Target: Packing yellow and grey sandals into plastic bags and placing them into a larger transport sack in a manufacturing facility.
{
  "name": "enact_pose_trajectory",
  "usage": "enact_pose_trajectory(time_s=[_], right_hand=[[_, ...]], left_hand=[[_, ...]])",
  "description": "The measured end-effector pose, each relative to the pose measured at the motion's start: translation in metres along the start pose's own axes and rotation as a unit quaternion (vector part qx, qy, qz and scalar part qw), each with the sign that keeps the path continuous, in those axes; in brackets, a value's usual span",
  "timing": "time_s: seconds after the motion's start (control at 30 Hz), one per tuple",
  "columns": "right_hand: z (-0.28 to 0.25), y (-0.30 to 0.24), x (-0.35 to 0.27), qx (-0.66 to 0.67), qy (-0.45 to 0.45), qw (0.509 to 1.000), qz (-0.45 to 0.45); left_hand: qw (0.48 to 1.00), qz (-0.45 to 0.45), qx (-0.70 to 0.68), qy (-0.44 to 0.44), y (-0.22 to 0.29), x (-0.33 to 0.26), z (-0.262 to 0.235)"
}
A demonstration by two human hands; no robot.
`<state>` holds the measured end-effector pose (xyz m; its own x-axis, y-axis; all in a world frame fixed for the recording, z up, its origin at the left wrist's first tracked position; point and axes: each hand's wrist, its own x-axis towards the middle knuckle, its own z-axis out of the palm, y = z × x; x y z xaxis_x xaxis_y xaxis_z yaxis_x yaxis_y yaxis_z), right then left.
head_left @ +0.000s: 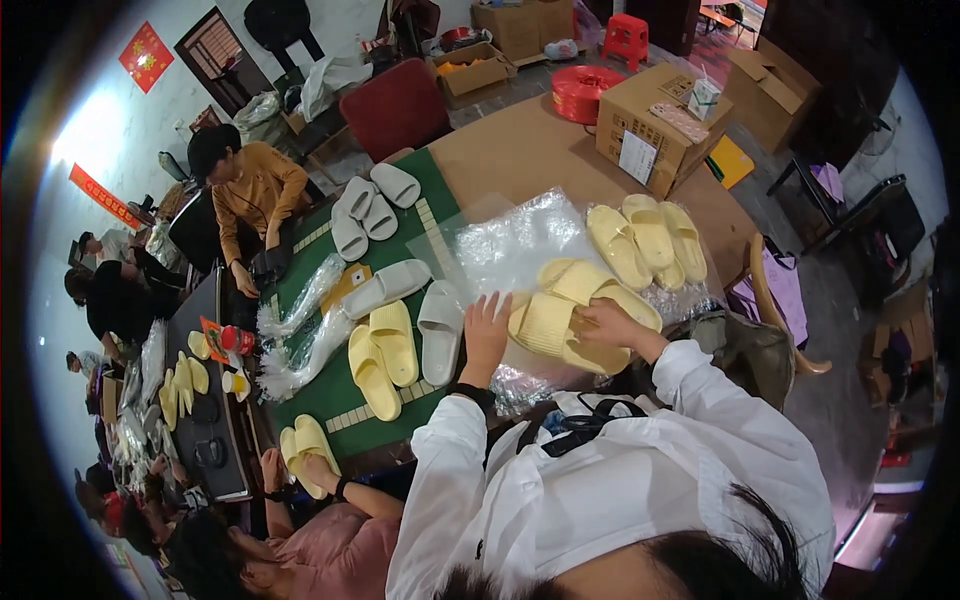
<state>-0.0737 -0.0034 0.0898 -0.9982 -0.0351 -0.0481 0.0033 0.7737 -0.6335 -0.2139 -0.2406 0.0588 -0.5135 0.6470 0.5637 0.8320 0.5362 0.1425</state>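
Observation:
A pair of pale yellow slippers [560, 320] lies in front of me, one partly over the other. My right hand [612, 325] grips the nearer slipper, its fingers tucked into the foot opening and partly hidden. Beside the toe end, my left hand [487, 335] is open with fingers stretched out, nearest to the slippers and the edge of clear plastic bags [520, 235]; whether it touches them I cannot tell. A grey slipper [440, 330] lies just left of it. More yellow slippers [645, 240] rest on plastic at the right.
Grey slippers [375, 215], a yellow pair [383, 358] and bundled plastic bags [318, 350] lie on the green mat [300, 260]. A cardboard box [655, 130] and red twine roll [583, 92] stand at the back. A co-worker in pink [340, 545] handles yellow slippers; another in mustard [262, 185] sits across.

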Motion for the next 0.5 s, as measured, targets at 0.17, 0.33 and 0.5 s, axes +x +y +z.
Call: enact_pose_trajectory(time_s=[0.17, 0.33, 0.5], right_hand=[[0.008, -0.009, 0.003, -0.087, 0.087, 0.991, -0.060], [0.022, -0.007, 0.006, -0.103, 0.182, 0.976, -0.066], [0.032, -0.008, 0.014, -0.125, 0.229, 0.965, -0.022]], left_hand=[[0.999, 0.013, -0.004, -0.032, 0.015, 0.007, 0.002], [0.997, 0.040, -0.026, -0.068, 0.032, 0.010, -0.001], [0.992, 0.037, -0.089, -0.086, 0.061, 0.013, -0.012]])
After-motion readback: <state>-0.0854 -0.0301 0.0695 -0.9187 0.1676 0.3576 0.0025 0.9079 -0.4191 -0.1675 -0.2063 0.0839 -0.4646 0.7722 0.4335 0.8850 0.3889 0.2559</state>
